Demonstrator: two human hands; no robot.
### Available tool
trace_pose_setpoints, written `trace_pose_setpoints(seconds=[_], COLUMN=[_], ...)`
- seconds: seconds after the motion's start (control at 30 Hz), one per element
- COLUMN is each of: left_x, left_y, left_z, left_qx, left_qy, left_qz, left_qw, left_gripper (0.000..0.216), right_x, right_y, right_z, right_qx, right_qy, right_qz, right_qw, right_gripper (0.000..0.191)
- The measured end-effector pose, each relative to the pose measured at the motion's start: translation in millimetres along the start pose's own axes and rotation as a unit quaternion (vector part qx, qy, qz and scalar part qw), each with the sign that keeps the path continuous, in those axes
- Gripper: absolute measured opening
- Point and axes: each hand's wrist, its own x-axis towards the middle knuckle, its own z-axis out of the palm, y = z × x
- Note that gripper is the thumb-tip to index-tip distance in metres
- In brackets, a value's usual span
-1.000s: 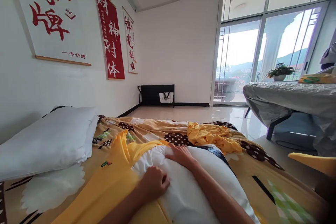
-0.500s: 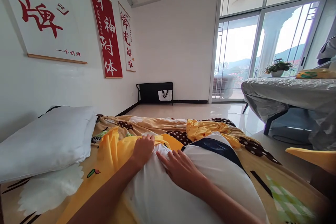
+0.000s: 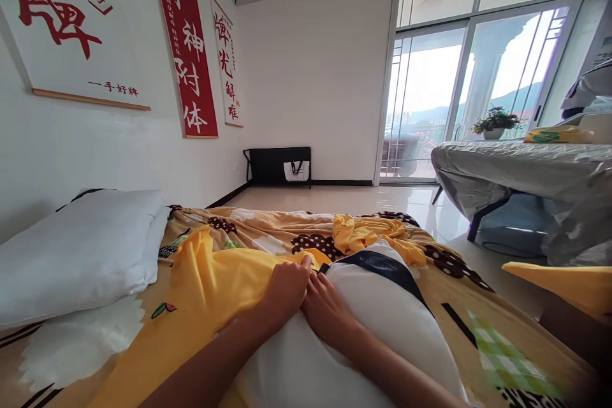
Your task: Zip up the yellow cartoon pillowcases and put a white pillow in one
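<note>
A yellow pillowcase [image 3: 234,277] lies partly around a plump white pillow [image 3: 296,357] in front of me, with much of the pillow bare. My left hand [image 3: 289,287] is closed on the pillowcase's edge at the pillow's far side. Right beside it, almost touching, my right hand [image 3: 327,309] has its fingers bent down and closed on the white pillow; its fingertips are partly hidden. To the right bulges a white part with a dark navy band [image 3: 382,268]; I cannot tell whether it belongs to the same pillow.
Another white pillow [image 3: 86,255] rests at the left on a patterned brown blanket [image 3: 268,223]. Crumpled yellow cloth [image 3: 373,236] lies at the blanket's far side. A table with a plastic cover [image 3: 516,156] stands at the right, bearing a potted plant [image 3: 495,124].
My left hand has moved right, drawing the pillowcase over more of the pillow's left side. My right hand has curled its fingers in beside the left. The view has shifted slightly.
</note>
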Motion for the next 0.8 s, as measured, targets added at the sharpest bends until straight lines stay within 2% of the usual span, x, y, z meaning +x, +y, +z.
trace_pose_setpoints(seconds=[0.1,0.17,0.23,0.3,0.37,0.43,0.5,0.6,0.7,0.8], left_x=[-12.3,-18.1,-22.8,-27.1,-30.5,-30.9,-26.1,-9.1,10.9,22.2], left_y=[-12.6,-14.8,-11.1,-4.1,2.4,6.4,7.7,8.4,13.8,26.1], left_z=[-0.3,-5.7,-12.3,-15.5,-11.9,-3.4,4.3,2.9,-12.5,-26.2], left_qx=[0.000,-0.010,-0.024,-0.044,-0.064,-0.070,-0.057,-0.043,-0.043,-0.044], left_qy=[-0.010,-0.025,-0.035,-0.030,-0.026,-0.028,-0.022,0.008,0.035,0.035], left_qz=[-0.034,-0.041,-0.041,-0.033,-0.022,-0.009,-0.007,-0.028,-0.042,-0.029], left_qw=[0.999,0.999,0.998,0.998,0.997,0.997,0.998,0.999,0.998,0.998], left_gripper=[0.041,0.038,0.036,0.032,0.029,0.030,0.033,0.032,0.030,0.040], right_x=[-5.5,-9.2,-13.9,-20.6,-27.7,-32.0,-32.1,-28.7,-28.4,-32.1], right_y=[26.1,54.5,85.6,108.9,115.7,104.3,81.3,44.4,20.4,14.2], right_z=[-34.7,-64.5,-84.6,-86.9,-72.8,-53.1,-39.9,-41.2,-53.2,-57.6], right_qx=[0.069,0.136,0.156,0.141,0.128,0.114,0.084,0.044,0.026,0.012], right_qy=[-0.045,-0.090,-0.101,-0.096,-0.118,-0.131,-0.110,-0.082,-0.082,-0.092], right_qz=[-0.040,-0.051,-0.014,0.055,0.114,0.170,0.194,0.126,0.040,0.031], right_qw=[0.996,0.985,0.982,0.984,0.978,0.970,0.971,0.988,0.995,0.995], right_gripper=[0.025,0.038,0.058,0.072,0.071,0.056,0.040,0.026,0.018,0.017])
